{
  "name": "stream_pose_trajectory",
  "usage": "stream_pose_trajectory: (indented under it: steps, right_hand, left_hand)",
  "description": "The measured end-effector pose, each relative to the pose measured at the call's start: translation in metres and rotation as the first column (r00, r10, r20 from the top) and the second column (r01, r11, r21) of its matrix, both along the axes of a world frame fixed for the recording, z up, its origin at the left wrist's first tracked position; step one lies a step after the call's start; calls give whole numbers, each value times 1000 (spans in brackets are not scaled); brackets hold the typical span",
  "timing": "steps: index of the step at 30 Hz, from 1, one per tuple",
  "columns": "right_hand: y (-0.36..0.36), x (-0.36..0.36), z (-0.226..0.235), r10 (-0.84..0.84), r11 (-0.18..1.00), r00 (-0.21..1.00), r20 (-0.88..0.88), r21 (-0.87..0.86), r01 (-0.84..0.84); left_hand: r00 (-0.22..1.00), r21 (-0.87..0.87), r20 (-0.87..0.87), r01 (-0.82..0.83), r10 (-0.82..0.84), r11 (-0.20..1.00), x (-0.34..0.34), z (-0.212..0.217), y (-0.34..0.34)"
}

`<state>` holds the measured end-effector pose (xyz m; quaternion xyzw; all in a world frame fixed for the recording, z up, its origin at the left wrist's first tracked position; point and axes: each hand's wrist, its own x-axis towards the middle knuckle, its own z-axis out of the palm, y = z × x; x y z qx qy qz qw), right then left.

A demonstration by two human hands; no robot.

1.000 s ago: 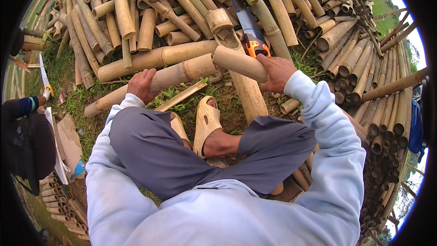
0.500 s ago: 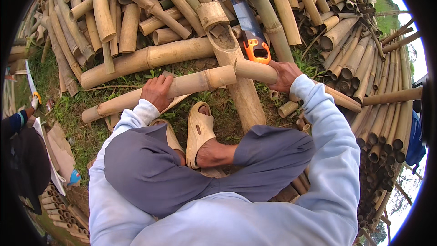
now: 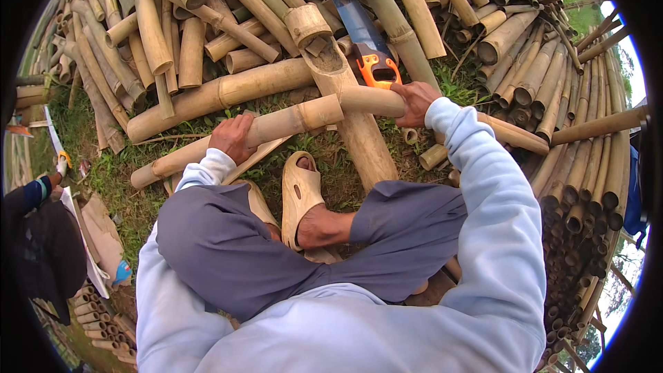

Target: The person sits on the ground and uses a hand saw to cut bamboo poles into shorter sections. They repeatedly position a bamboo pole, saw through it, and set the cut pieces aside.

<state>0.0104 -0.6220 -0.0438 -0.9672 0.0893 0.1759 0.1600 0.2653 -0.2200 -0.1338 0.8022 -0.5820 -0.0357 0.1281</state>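
My left hand (image 3: 233,139) is closed over a long bamboo pole (image 3: 290,119) that slants up to the right in front of my feet. A shorter bamboo piece (image 3: 369,101) lies in line with it, their ends meeting or overlapping. My right hand (image 3: 416,103) grips this piece's right end. Both cross a thick bamboo post (image 3: 369,152) with a scooped notch near its far end. Just beyond my right fingers rests a handsaw (image 3: 378,68) with an orange handle, its blade pointing away among the stacked poles. Neither hand is on the saw.
Beyond the post lies a thick bamboo length (image 3: 221,97) on the grass. Cut poles (image 3: 514,34) are piled ahead, and a large stack (image 3: 587,193) fills the right side. At the far left another person's gloved hand (image 3: 62,164) is near a second saw.
The view has shifted slightly, so the post, saw and right hand appear farther left. Both hands keep their hold on the bamboo.
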Motion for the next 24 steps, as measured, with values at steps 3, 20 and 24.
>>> stream_pose_trajectory:
  steps: [3, 20, 24]
  right_hand:
    - [17, 9, 15, 38, 999, 994, -106, -29, -41]
    - [-34, -10, 9, 255, 967, 967, 8, -25, -255]
    - [-29, -6, 14, 245, 956, 970, -5, -166, -242]
  left_hand:
    - [1000, 84, 1, -20, 20, 996, 0, 10, 11]
    - [998, -43, 34, 56, -55, 997, -14, 6, -10]
    - [998, 13, 15, 55, -55, 998, -8, 7, -10]
